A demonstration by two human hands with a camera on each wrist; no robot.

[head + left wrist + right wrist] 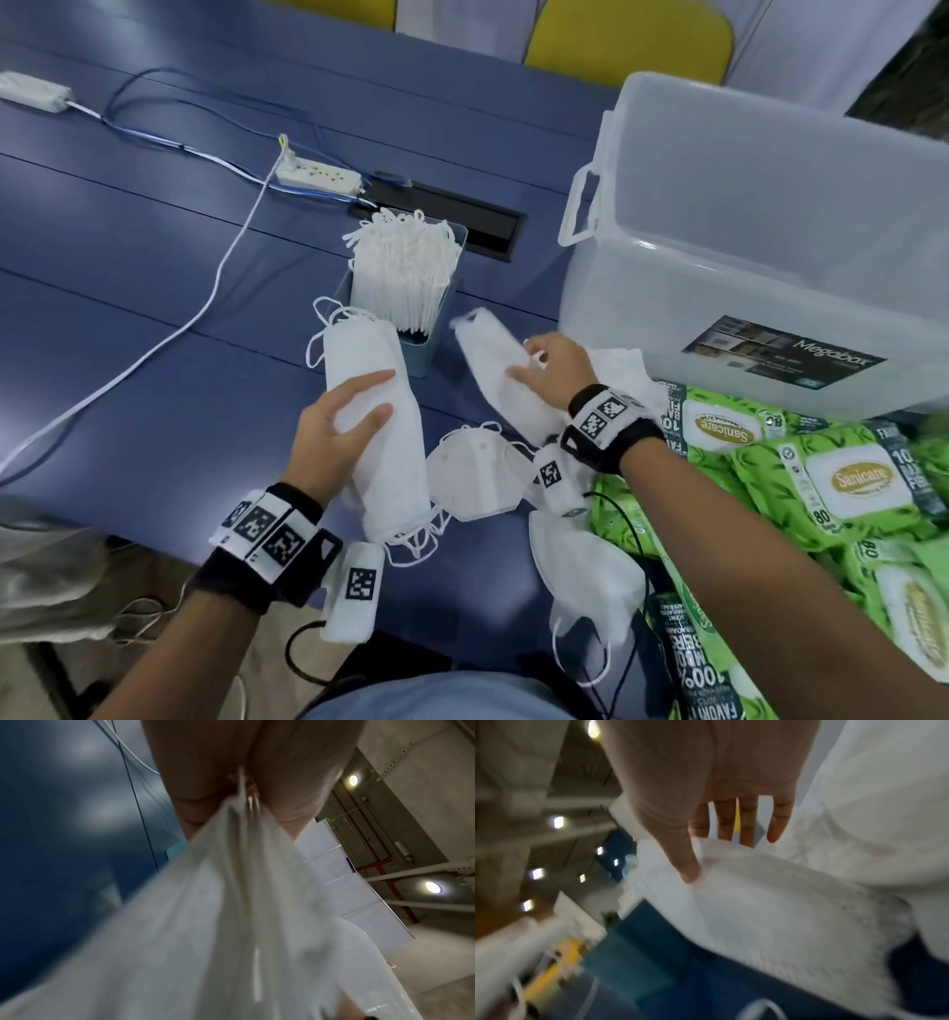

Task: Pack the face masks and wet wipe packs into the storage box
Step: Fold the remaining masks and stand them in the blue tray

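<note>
While your left hand grips a stack of white face masks with thumb and fingers curled round it, the stack is lifted slightly over the blue table. Your right hand pinches a second bundle of masks, blurred, just left of the clear storage box. Loose masks lie on the table between your wrists. Green wet wipe packs are piled on the table in front of the box, under your right forearm. A small blue bin crammed with more masks stands behind both bundles. Farther left lies a power strip.
</note>
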